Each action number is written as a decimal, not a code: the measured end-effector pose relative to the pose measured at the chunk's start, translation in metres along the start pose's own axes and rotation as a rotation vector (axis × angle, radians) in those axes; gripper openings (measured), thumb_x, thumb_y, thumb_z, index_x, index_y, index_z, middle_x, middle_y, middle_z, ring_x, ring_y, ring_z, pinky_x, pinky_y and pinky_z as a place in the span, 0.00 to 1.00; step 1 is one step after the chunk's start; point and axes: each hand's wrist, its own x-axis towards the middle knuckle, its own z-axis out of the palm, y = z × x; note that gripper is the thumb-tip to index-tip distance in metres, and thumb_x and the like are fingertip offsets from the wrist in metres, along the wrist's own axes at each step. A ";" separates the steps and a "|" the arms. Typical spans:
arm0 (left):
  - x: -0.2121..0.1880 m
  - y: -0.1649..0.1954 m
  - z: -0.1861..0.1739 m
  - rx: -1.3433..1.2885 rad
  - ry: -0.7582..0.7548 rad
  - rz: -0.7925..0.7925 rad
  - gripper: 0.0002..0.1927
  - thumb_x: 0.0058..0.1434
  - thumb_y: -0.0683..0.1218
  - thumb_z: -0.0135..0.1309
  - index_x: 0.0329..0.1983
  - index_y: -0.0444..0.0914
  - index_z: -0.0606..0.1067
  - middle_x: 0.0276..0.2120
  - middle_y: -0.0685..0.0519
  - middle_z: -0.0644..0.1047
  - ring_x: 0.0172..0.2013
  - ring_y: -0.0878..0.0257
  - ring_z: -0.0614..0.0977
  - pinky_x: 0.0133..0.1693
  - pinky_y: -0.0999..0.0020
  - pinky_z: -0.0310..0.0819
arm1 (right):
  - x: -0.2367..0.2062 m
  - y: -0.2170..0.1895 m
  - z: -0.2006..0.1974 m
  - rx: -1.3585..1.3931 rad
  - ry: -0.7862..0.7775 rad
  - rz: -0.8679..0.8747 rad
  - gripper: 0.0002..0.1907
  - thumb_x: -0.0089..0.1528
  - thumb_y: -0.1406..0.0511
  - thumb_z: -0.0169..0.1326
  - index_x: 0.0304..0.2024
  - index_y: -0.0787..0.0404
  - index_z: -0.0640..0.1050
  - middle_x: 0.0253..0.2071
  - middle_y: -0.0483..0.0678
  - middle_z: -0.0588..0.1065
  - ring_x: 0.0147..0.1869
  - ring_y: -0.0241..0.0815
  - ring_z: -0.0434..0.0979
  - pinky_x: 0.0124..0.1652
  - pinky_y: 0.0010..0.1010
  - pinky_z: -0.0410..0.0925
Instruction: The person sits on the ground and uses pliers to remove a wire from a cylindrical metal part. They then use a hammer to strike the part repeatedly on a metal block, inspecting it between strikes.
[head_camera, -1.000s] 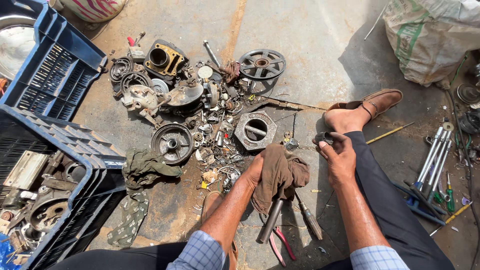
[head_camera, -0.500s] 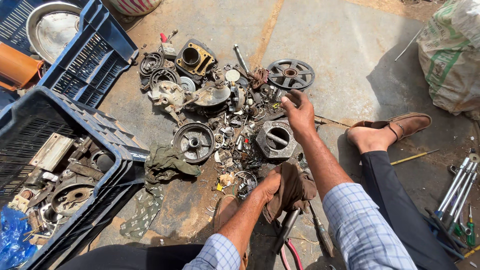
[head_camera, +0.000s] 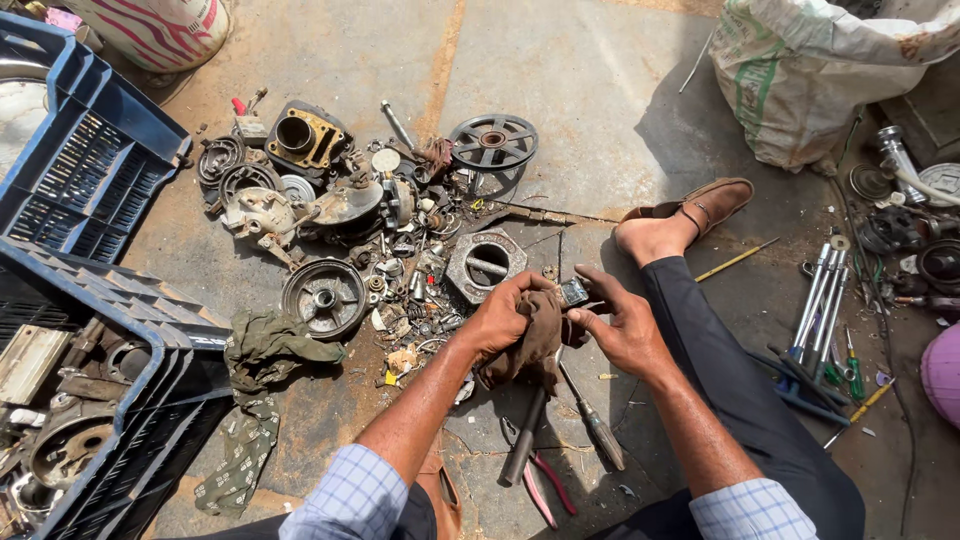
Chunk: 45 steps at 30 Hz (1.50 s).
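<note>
- A blue crate stands at the far left, a green rag on the floor beside it
- The left hand is closed around a brown rag hanging down from it
- A small dark metal part sits pinched between both hands above the floor, its long axis unclear
- The right hand grips that part with fingertips
- Long metal rods lie at the right
</note>
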 end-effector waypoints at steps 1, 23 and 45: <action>0.001 0.008 0.005 0.040 -0.033 -0.034 0.24 0.55 0.30 0.54 0.56 0.34 0.73 0.46 0.48 0.81 0.47 0.62 0.82 0.50 0.65 0.78 | -0.008 0.001 -0.005 0.031 0.014 -0.057 0.33 0.58 0.60 0.64 0.64 0.58 0.73 0.49 0.53 0.82 0.51 0.41 0.82 0.45 0.36 0.74; -0.071 0.054 -0.107 0.062 -0.256 -0.196 0.28 0.62 0.52 0.61 0.60 0.30 0.73 0.48 0.41 0.79 0.44 0.54 0.81 0.45 0.64 0.77 | -0.027 0.021 0.017 0.454 0.178 -0.139 0.25 0.59 0.67 0.66 0.56 0.64 0.73 0.45 0.51 0.79 0.50 0.38 0.79 0.52 0.34 0.74; -0.063 -0.091 -0.192 -0.113 0.160 -0.525 0.23 0.66 0.48 0.55 0.63 0.36 0.74 0.53 0.48 0.80 0.49 0.61 0.80 0.50 0.62 0.77 | 0.112 0.040 0.183 0.291 -0.235 0.067 0.26 0.57 0.64 0.65 0.56 0.61 0.73 0.50 0.55 0.79 0.55 0.48 0.79 0.53 0.38 0.72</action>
